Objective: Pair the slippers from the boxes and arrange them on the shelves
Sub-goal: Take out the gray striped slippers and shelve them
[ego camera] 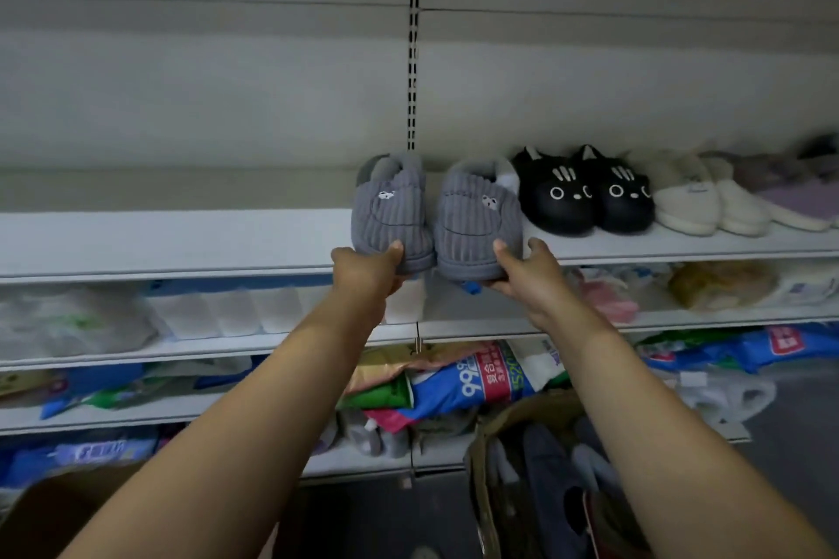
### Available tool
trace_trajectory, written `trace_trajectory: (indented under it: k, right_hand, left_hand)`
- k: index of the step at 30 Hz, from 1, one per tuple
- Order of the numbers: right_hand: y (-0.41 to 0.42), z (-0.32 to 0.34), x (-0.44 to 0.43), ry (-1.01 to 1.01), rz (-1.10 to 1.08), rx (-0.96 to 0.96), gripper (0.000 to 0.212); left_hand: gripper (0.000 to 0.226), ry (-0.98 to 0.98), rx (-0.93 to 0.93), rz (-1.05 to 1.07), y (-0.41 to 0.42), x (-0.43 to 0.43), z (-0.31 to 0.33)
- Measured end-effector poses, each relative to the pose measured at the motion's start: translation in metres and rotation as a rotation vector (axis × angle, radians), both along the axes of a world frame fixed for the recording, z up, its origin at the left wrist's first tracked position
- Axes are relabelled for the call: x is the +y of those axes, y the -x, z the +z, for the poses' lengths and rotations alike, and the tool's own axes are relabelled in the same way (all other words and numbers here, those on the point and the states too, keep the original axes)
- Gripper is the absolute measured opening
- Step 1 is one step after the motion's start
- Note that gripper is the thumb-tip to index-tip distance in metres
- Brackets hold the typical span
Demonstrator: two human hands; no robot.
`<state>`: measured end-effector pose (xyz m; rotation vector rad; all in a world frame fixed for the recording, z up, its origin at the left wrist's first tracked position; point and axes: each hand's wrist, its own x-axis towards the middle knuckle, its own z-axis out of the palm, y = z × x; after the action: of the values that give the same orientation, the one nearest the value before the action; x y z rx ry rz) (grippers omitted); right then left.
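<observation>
The left hand [370,268] grips the toe of one grey corduroy slipper [391,216] and the right hand [526,275] grips the toe of its mate [476,225]. Both slippers sit side by side at the white shelf's [181,241] front edge, toes overhanging. The mate lies just beside a black cat-face pair [585,195].

The white upper shelf [181,241] carries a row of slippers, toes pointing near. The left grey ribbed slipper [390,213] and the right grey ribbed slipper [476,222] sit just beside each other at the near edge, toes overhanging it. To their right stand black cat-face slippers [556,195], then cream slippers [685,200], then lilac slippers [790,200]. The shelf below [681,322] holds white packs [218,309].
</observation>
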<state>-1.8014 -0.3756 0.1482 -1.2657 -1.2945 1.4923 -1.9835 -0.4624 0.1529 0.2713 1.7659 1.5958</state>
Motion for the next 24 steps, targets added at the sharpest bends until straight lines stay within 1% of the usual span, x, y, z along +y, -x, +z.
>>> trace_trajectory:
  k: [1,2,3,4,5,6,7,9,11,13,16,20,22,24]
  right_hand:
    - [0.002,-0.003,0.007,-0.049,0.017,-0.116,0.077]
    - [0.004,-0.006,0.012,-0.120,0.045,-0.270,0.087]
    - [0.006,-0.008,0.016,-0.187,0.063,-0.399,0.092]
    - [0.008,-0.010,0.020,-0.243,0.070,-0.491,0.095]
    - [0.010,-0.011,0.024,-0.282,0.074,-0.552,0.098]
    - [0.013,-0.014,0.030,-0.317,0.067,-0.597,0.102]
    - [0.015,-0.016,0.034,-0.342,0.058,-0.646,0.103]
    - [0.019,-0.019,0.042,-0.412,0.074,-0.716,0.097]
    - [0.024,-0.023,0.050,-0.445,0.078,-0.727,0.091]
    - [0.027,-0.026,0.054,-0.460,0.085,-0.737,0.088]
    - [0.029,-0.029,0.061,-0.491,0.102,-0.768,0.086]
    - [0.029,-0.025,0.063,-0.517,0.125,-0.811,0.085]
    - [0.026,-0.021,0.060,-0.535,0.130,-0.828,0.083]
    - [0.019,-0.017,0.052,-0.563,0.134,-0.831,0.080]
  left_hand:
    - [0.067,0.054,0.137,-0.048,0.005,0.007,-0.005]
    - [0.071,0.135,0.322,-0.116,0.011,0.012,-0.009]
    - [0.074,0.216,0.523,-0.176,0.015,0.015,-0.011]
    - [0.078,0.278,0.715,-0.210,0.019,0.017,-0.013]
    - [0.083,0.310,0.861,-0.224,0.022,0.020,-0.014]
    - [0.090,0.307,0.939,-0.236,0.025,0.023,-0.015]
    - [0.097,0.279,0.963,-0.268,0.028,0.026,-0.017]
    - [0.104,0.210,0.944,-0.382,0.032,0.035,-0.021]
    - [0.108,0.211,0.941,-0.442,0.036,0.044,-0.025]
    - [0.109,0.217,0.952,-0.459,0.040,0.050,-0.027]
    - [0.103,0.225,1.002,-0.511,0.046,0.056,-0.022]
    - [0.093,0.234,1.019,-0.568,0.049,0.056,-0.018]
    - [0.086,0.255,1.091,-0.562,0.047,0.052,-0.017]
    - [0.076,0.273,1.218,-0.529,0.045,0.047,-0.016]
